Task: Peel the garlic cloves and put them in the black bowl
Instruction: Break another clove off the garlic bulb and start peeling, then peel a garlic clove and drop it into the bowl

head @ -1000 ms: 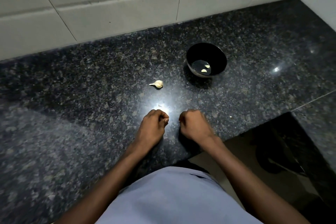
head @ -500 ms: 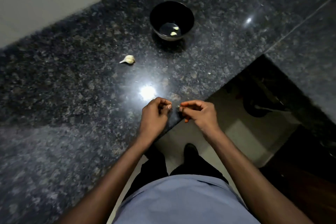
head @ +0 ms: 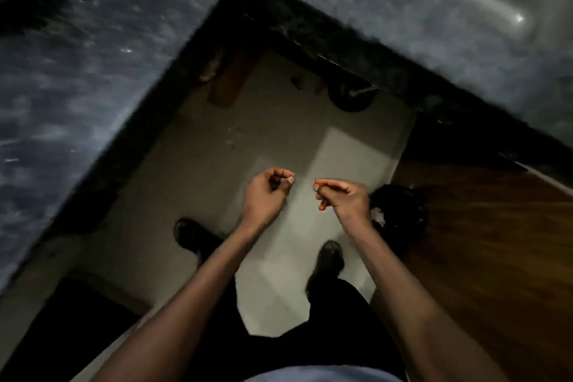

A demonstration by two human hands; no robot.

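I am looking almost straight down past the edge of the dark speckled table [head: 77,77], which wraps round the left and top of the view and is smeared with blur. Both of my hands hang over the pale floor [head: 341,149], off the table, a small gap between them. My left hand [head: 263,195] has its fingers curled in, thumb and forefinger pressed together at the tip; something tiny and pale may sit in that pinch, but I cannot tell what it is. My right hand [head: 347,198] is likewise curled, thumb meeting forefinger in a pinch, and what it holds, if anything, is too small to make out. I cannot see the black bowl or any garlic cloves from here. Below the hands are my two dark shoes [head: 330,254], and beside the right hand sits a dark rounded bin [head: 400,211] with something pale inside.
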